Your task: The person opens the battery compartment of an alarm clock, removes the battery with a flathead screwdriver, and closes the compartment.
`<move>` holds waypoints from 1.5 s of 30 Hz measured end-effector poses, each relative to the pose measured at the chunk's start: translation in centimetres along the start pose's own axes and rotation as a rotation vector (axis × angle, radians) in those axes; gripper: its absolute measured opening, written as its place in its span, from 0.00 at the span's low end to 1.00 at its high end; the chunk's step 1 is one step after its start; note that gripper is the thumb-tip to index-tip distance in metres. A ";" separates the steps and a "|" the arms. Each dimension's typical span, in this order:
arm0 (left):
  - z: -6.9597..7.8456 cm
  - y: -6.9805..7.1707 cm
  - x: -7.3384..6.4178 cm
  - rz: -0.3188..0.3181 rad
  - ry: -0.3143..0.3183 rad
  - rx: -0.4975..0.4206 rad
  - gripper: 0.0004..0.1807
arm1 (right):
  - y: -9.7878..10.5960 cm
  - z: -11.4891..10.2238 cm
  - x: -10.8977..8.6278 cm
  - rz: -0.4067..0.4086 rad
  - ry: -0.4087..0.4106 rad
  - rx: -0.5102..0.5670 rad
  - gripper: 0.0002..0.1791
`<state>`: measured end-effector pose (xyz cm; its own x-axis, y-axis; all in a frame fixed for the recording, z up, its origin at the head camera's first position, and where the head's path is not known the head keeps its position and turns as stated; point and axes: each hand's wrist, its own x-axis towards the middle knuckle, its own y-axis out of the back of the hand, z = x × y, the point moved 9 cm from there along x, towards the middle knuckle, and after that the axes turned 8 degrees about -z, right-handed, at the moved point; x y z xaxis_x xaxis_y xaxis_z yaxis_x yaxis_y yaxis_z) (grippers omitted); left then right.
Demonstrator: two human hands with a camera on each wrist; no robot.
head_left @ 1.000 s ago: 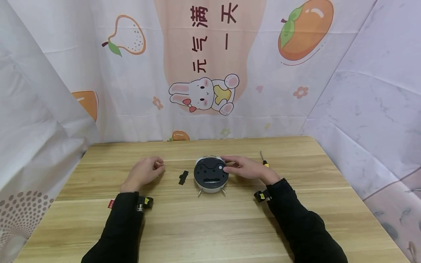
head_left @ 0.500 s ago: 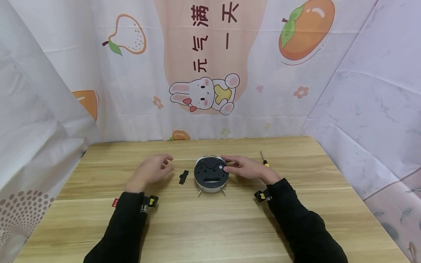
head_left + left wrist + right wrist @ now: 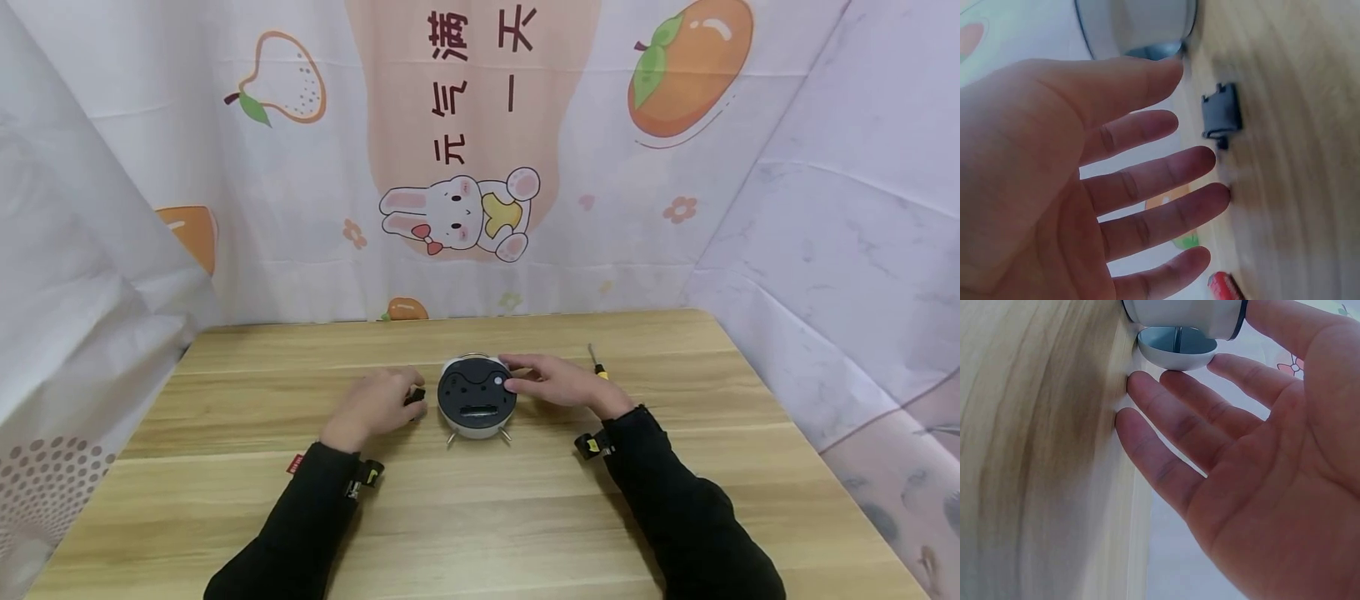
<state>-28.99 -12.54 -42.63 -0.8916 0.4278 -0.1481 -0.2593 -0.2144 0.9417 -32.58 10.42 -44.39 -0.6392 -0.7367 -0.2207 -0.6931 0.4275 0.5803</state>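
Wood-grained and pale, the table (image 3: 480, 517) is shared by a round, white, black-backed alarm clock (image 3: 467, 398), touched by the outstretched right hand (image 3: 561, 385), and, unheld near the spread left hand (image 3: 377, 402), a black plastic cover (image 3: 1224, 111), probably light, stiff and best pinched edgewise.

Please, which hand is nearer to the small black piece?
Left. The left hand is just beside the small black piece; the right hand is farther, at the opposite side of the clock.
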 end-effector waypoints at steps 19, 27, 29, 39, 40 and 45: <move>0.6 -0.2 -0.1 0.025 -0.042 0.019 0.20 | -0.1 0.0 0.0 -0.002 -0.026 0.010 0.35; 0.7 -0.2 -0.1 0.035 -0.074 0.001 0.17 | 0.0 0.2 0.1 0.002 -0.033 0.004 0.35; 0.6 -0.2 -0.2 0.023 -0.063 -0.011 0.19 | 0.0 0.2 0.2 0.004 -0.029 0.001 0.35; -0.7 -0.2 -0.7 -0.073 0.041 -0.062 0.22 | -0.1 -0.1 0.1 0.000 -0.019 -0.010 0.35; -0.8 -0.3 -0.7 -0.078 0.047 -0.065 0.22 | -0.1 -0.1 0.2 -0.001 -0.018 -0.010 0.35; -1.0 -0.3 -0.6 -0.079 0.054 -0.066 0.22 | -0.1 -0.2 0.1 0.000 -0.017 -0.005 0.35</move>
<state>-28.71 -13.60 -43.06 -0.8856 0.3983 -0.2388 -0.3517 -0.2397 0.9049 -32.51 10.20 -44.27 -0.6449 -0.7275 -0.2342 -0.6916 0.4251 0.5840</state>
